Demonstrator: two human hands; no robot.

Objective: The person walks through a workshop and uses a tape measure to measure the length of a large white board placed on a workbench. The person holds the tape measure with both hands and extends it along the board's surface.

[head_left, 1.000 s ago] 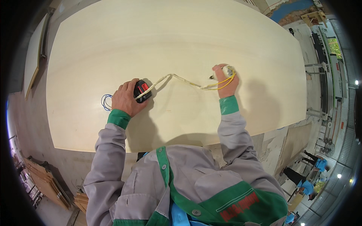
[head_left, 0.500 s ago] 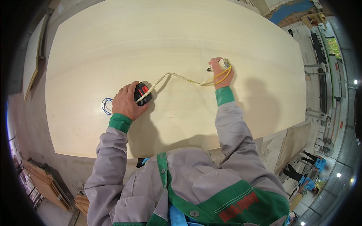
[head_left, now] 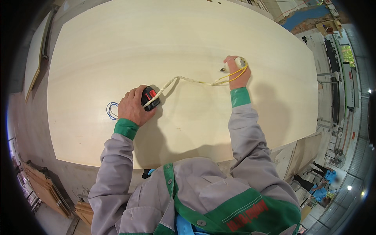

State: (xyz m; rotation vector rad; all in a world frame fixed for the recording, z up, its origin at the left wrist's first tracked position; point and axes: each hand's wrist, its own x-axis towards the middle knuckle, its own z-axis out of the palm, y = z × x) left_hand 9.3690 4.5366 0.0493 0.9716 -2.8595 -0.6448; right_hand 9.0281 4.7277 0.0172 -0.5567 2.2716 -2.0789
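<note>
My left hand (head_left: 131, 106) is closed around the side of a black and red battery pack (head_left: 152, 102) resting on the pale board. From it an off-white wrapped cable (head_left: 175, 78) runs up and across to the right. At its other end my right hand (head_left: 239, 79) grips a whitish rounded piece (head_left: 241, 61), whose kind I cannot make out. A loop of yellow wire (head_left: 237, 73) hangs over that hand. Beside its fingertips a small dark tip (head_left: 223, 69) sticks out. Blue wire (head_left: 111, 111) lies coiled just left of my left hand.
The large pale board (head_left: 188, 43) spans the area in front of me. A panel (head_left: 33, 70) leans at the far left, and brown sheets (head_left: 47, 188) are stacked at lower left. Two people in blue shirts (head_left: 319, 192) are at the lower right, near a fan (head_left: 337, 157).
My right hand has moved a little right and away from me with the whitish piece, drawing the cable's right end along. My left hand stays on the battery pack.
</note>
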